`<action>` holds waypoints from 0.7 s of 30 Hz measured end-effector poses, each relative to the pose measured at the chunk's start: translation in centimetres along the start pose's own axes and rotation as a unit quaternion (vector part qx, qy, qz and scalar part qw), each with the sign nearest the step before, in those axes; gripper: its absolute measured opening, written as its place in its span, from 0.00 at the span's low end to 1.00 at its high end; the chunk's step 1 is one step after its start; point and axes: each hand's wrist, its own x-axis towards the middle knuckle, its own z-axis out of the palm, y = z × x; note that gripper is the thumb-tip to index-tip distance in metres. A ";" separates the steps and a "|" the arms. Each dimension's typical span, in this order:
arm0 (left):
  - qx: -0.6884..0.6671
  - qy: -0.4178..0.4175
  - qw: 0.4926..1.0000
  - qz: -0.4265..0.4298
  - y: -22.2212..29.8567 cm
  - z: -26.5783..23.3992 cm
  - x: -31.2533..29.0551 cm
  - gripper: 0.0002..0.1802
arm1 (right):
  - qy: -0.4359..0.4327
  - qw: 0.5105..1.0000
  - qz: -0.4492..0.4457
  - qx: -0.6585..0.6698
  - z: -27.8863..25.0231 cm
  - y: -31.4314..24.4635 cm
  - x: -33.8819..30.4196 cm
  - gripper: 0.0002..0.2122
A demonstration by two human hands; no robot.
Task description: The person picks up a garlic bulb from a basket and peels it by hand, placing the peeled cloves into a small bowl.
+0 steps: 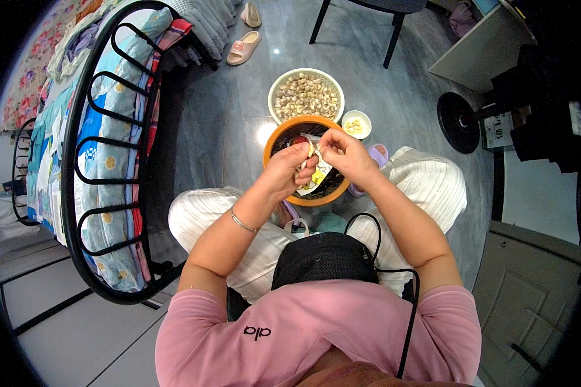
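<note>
Over an orange-rimmed bin [269, 143], my left hand [289, 169] is closed, its thumb and fingers pinching a small pale piece that looks like a garlic clove [311, 149]. My right hand [345, 155] comes in beside it, thumb and forefinger pressed together close to the clove; what sits in that pinch is too small to make out. Below the hands, dark scraps and a crumpled white and yellow wrapper [316, 175] lie in the bin. A pale basin [272, 90] full of unpeeled cloves stands just beyond. To its right, a small white bowl [366, 133] holds several yellowish peeled pieces.
A black metal bed frame [77, 161] with bedding runs along the left. Pink slippers [244, 48] lie on the grey tiled floor [239, 97] at the far side. A dark chair [394, 6] stands behind, and a black round-based stand [459, 122] is at right.
</note>
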 end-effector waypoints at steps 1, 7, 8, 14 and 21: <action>-0.005 -0.003 1.000 -0.008 0.0 0.0 0.0 0.10 | 0.000 1.000 0.000 0.000 0.0 0.2 0.1 0.02; -0.015 -0.008 1.000 -0.021 0.1 0.0 -0.1 0.09 | -0.005 0.999 0.002 0.049 -0.2 0.3 0.1 0.02; -0.015 -0.008 1.000 -0.021 0.1 0.0 -0.1 0.09 | -0.006 0.999 0.007 0.045 -0.3 0.3 0.1 0.02; -0.018 -0.003 1.000 -0.017 0.3 0.1 -0.2 0.10 | 0.017 0.997 0.015 0.080 -0.3 -0.1 0.0 0.03; -0.018 0.004 1.000 -0.013 0.3 0.2 -0.2 0.10 | 0.035 0.999 -0.034 -0.002 0.0 0.7 0.3 0.06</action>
